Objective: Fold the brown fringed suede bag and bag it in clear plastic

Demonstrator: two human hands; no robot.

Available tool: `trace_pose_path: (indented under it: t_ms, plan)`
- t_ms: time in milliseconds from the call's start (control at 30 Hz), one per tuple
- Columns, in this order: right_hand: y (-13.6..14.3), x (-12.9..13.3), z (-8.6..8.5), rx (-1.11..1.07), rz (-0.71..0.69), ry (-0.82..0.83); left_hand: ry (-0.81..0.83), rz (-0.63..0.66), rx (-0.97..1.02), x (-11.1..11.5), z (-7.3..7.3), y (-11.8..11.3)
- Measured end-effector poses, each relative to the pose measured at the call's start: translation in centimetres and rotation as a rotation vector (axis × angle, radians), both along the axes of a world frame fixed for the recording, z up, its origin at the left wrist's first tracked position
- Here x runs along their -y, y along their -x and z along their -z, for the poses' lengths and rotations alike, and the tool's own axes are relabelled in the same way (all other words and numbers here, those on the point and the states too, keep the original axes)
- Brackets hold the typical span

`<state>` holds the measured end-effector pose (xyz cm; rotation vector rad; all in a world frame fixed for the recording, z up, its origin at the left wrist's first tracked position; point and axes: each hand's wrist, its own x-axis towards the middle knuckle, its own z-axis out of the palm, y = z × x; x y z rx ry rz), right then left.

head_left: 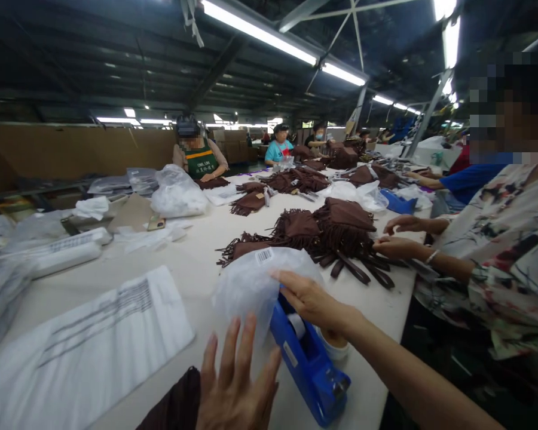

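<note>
Left hand [235, 388] low in view, palm down, fingers [246, 346] spread wide and straight, holding nothing. Fingertips reach the near edge of a clear plastic bag [251, 280]; contact cannot be confirmed. Just left of the wrist lies a dark brown piece of fabric [177, 406].

Right hand [311, 298] comes in from the right, fingers extended and loosely together, resting on the bag's right side. Thumb hidden, so a pinch cannot be told. The bag is puffed, with a barcode sticker on top, lying on the white table [192, 263] directly beyond the left fingertips and under the right ones.

Below the right fingers: a blue tape dispenser [309, 364], roll visible, running toward the near table edge.

Beyond the bag: a heap of brown fringed bags [336, 230]. A co-worker's hands [394, 239], floral sleeve, rest on that heap's right side. Left of the left fingers: a stack of flat printed poly bags [94, 340]. More workers sit farther down the table.
</note>
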<state>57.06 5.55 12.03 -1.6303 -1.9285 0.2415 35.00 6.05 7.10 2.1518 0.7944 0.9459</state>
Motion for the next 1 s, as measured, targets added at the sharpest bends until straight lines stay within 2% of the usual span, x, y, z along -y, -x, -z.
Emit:
trace_pose_path:
  t_ms: [67, 100, 200, 300, 500, 733, 867, 1000]
  plan:
    - [-0.4, -1.0, -0.2, 0.030, -0.007, 0.011, -0.412, -0.061, -0.229, -2.4, 0.1, -2.9]
    - [-0.6, -1.3, -0.1, 0.054, -0.003, 0.018, -0.535, -0.140, -0.312, -3.7, 0.1, -4.1]
    - [-1.5, -2.0, 0.8, 0.151, 0.034, 0.050, -0.681, -0.405, -0.470, -7.2, 0.2, -5.4]
    - [-2.0, -2.6, 1.8, 0.228, 0.087, 0.087, -0.745, -0.449, -0.521, -8.8, 0.1, -4.8]
    - [-0.8, -4.0, 2.7, 0.309, 0.070, 0.119, -0.776, -0.423, -0.464, -9.3, 0.1, -4.8]
    - [1.3, -6.7, 3.2, 0.355, -0.095, 0.107, -0.785, -0.355, -0.445, -10.0, 0.2, -5.0]
    - [1.4, -7.8, 3.3, 0.241, -0.109, 0.108, -0.803, -0.354, -0.439, -10.1, 0.0, -4.6]
    - [0.6, -6.7, 2.9, -0.031, 0.012, 0.087, -0.712, -0.286, -0.400, -10.4, 0.2, -4.5]
